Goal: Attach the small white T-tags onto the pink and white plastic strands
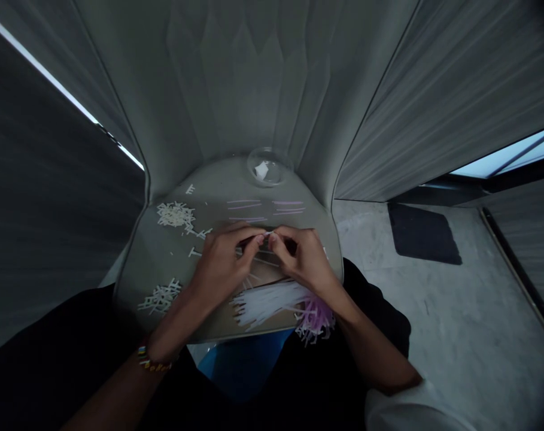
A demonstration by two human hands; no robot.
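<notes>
My left hand (227, 254) and my right hand (306, 257) meet over a grey chair seat. Thumb and forefinger of each are pinched together on a small whitish piece (268, 233), mostly hidden by the fingertips. Beyond my fingers lie several thin purple sticks (288, 207) in short rows. Below my right hand rests a bundle of thin white sticks (267, 302), beside a bundle of purple ones (315, 320). A heap of small pale connector-like pieces (175, 214) lies to the left, with a second pale heap (161, 296) nearer me.
A clear round dish (276, 170) holding a white scrap (261, 170) stands near the chair's backrest (254, 78). Something blue (247, 365) shows under the seat's front edge, between my legs. A dark mat (424, 233) lies on the floor at right.
</notes>
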